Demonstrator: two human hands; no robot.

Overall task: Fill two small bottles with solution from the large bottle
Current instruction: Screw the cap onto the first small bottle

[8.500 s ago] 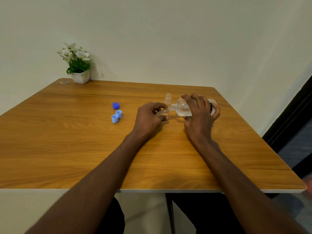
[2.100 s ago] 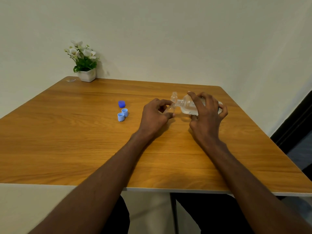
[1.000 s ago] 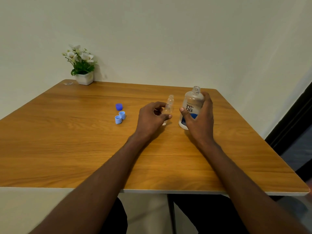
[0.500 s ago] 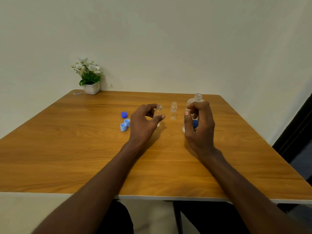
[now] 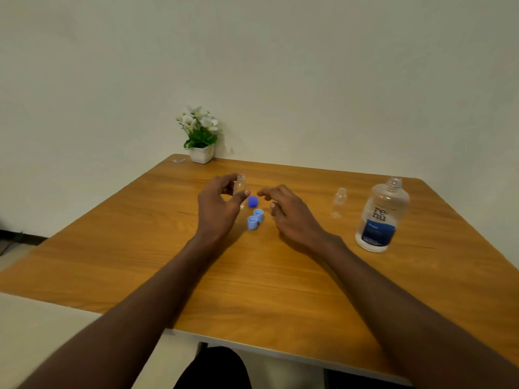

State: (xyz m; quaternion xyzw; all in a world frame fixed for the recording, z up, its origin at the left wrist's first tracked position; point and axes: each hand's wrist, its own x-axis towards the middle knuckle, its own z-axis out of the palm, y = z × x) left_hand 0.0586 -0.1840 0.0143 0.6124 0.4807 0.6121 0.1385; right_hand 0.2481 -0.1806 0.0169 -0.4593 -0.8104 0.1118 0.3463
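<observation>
A wooden table (image 5: 280, 290) with visible grain stands against a plain pale wall (image 5: 309, 66). A small white pot of white flowers (image 5: 200, 136) sits at its far left corner.

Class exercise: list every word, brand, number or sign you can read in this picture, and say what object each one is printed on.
"re-nu": stacked as "re" over "nu", on the clear upper part of the large bottle.
Dark blue label lower on the large bottle: has lines of print, too small and blurred to read.
No text shows on the two small bottles, the blue caps or the flower pot.
</observation>
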